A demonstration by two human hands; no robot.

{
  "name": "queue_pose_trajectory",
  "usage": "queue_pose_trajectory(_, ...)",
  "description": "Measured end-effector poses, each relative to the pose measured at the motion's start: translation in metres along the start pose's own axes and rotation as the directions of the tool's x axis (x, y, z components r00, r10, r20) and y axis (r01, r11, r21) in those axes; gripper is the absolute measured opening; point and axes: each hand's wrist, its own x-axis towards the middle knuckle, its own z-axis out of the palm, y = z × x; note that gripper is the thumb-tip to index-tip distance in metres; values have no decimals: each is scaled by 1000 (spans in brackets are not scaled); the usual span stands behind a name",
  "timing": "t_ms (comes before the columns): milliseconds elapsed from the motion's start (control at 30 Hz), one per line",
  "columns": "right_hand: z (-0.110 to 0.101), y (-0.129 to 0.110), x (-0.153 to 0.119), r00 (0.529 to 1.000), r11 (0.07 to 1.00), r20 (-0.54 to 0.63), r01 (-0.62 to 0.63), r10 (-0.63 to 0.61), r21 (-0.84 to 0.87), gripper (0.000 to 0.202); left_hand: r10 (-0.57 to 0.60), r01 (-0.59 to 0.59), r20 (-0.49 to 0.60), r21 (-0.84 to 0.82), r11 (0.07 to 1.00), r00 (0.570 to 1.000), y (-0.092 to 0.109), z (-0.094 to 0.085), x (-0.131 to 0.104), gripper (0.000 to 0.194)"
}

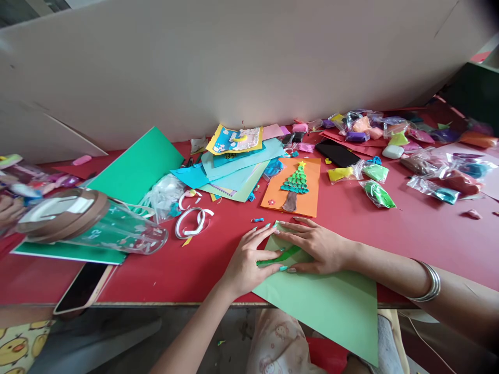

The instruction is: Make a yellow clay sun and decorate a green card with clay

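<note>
A light green paper sheet (331, 306) lies at the front edge of the red table, its lower part hanging over the edge. A darker green piece (286, 255) shows on it between my hands. My left hand (251, 257) rests on the sheet's left side with its fingers spread. From the right, my right hand (317, 246) lies flat over the upper part of the sheet, fingers apart. Just beyond is an orange card (312, 179) with a green tree, brown trunk and yellow star on it.
A clear cup with a brown lid (117, 226) lies on its side at the left, near a phone (83, 285) and white tape rings (194, 222). Stacked papers (249, 182) stand behind. Bagged clay (377, 194) covers the right side. Another person's hand (8, 208) shows far left.
</note>
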Motion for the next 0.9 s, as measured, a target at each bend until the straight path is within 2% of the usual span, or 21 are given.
queue_pose_trajectory(133,1,0,0,1000,1000,-23,8,-8,-5,76,30,-20,-116,93,995,993,5,4,2,40)
queue_pose_trajectory(233,1,0,1,1000,1000,-21,1,-2,-5,78,63,-37,-168,155,987,984,8,7,3,36)
queue_pose_trajectory(400,0,-1,1,1000,1000,-9,-2,3,8,76,85,-49,-160,218,975,983,10,7,6,27)
queue_pose_trajectory(600,-1,0,0,1000,999,-8,27,-26,38,66,74,-65,-45,169,983,996,8,3,4,22)
queue_pose_trajectory(767,-3,2,0,1000,998,-18,11,-10,66,72,60,-66,59,94,993,996,4,0,3,26)
queue_pose_trajectory(900,-5,3,0,1000,996,-30,6,-4,85,75,2,-13,136,78,997,991,5,-2,6,32)
